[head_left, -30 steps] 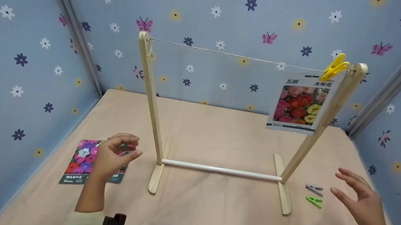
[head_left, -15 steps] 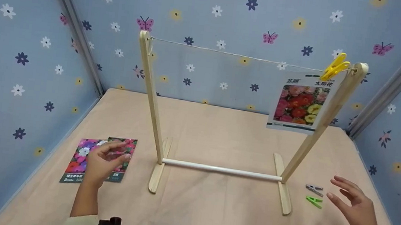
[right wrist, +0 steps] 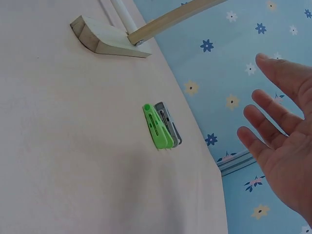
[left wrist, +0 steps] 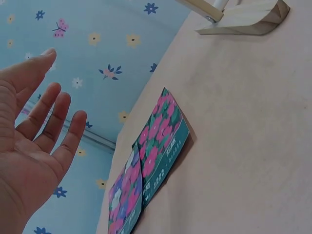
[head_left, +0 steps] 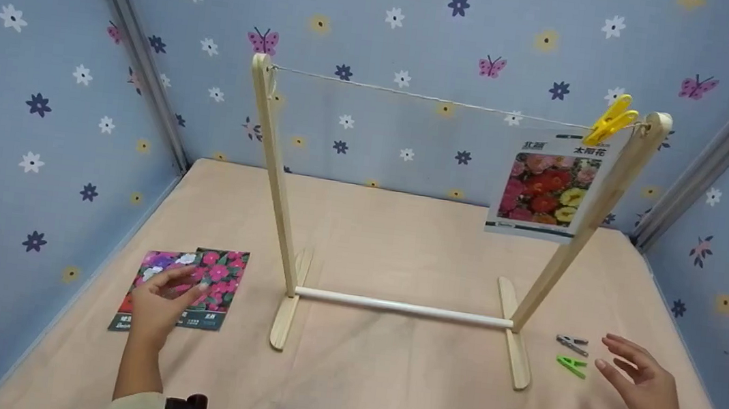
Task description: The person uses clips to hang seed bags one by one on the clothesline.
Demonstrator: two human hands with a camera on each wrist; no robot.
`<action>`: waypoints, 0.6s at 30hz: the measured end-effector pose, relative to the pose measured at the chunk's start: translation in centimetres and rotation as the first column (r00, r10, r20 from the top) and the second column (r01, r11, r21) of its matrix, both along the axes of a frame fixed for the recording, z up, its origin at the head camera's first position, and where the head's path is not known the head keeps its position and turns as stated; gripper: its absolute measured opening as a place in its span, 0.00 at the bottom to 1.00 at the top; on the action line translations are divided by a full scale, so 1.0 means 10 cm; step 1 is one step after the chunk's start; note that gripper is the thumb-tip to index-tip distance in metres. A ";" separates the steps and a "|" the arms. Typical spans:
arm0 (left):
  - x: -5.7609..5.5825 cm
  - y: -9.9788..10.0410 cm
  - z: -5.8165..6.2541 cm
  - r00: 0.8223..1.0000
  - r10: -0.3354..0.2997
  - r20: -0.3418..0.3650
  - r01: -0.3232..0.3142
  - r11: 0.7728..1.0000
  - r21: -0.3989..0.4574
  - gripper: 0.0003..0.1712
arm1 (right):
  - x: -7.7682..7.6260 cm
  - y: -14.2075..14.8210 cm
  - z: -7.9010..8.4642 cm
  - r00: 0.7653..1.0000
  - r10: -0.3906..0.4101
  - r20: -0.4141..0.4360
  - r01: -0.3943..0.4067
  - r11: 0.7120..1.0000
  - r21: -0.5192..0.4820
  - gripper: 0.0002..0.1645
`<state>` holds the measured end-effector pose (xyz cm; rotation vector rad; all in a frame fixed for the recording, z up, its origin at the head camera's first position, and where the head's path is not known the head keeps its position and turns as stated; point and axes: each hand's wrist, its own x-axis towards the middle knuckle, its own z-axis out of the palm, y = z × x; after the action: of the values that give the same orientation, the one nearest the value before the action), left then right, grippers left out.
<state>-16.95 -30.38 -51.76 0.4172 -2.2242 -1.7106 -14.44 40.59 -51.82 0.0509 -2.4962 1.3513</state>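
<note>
My left hand (head_left: 157,304) hovers over two overlapping flower seed packets at the left, its fingers loosely bent and holding nothing. The pink-flowered packet (head_left: 221,284) lies partly beside the purple-and-red one (head_left: 152,263), which the hand partly covers in the head view. In the left wrist view the hand is clearly apart from both packets. At the right, my right hand (head_left: 645,391) is held with relaxed fingers and nothing in it. Near its fingertips lie a green clothespin (head_left: 571,366) and a grey clothespin (head_left: 572,343), side by side on the table.
A wooden stand (head_left: 280,188) with a white crossbar (head_left: 401,307) rises mid-table. From its string (head_left: 418,96) a seed packet (head_left: 544,191) hangs at the right end under a yellow clothespin (head_left: 613,119). Flower-patterned walls (head_left: 390,43) enclose the back and sides.
My left hand has moved left and down over the packets, uncovering more of the pink one. The right hand has sunk slightly toward the table near the clothespins.
</note>
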 end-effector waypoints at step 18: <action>0.09 -0.33 -0.26 0.986 0.097 0.138 -0.097 0.995 -0.008 0.29 | 0.01 0.09 -0.26 0.982 -0.122 0.146 0.127 0.992 -0.027 0.27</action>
<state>-16.05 -33.68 -54.37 0.6516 -2.2585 -1.6766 -14.37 41.51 -54.41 -0.2151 -2.5422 1.3935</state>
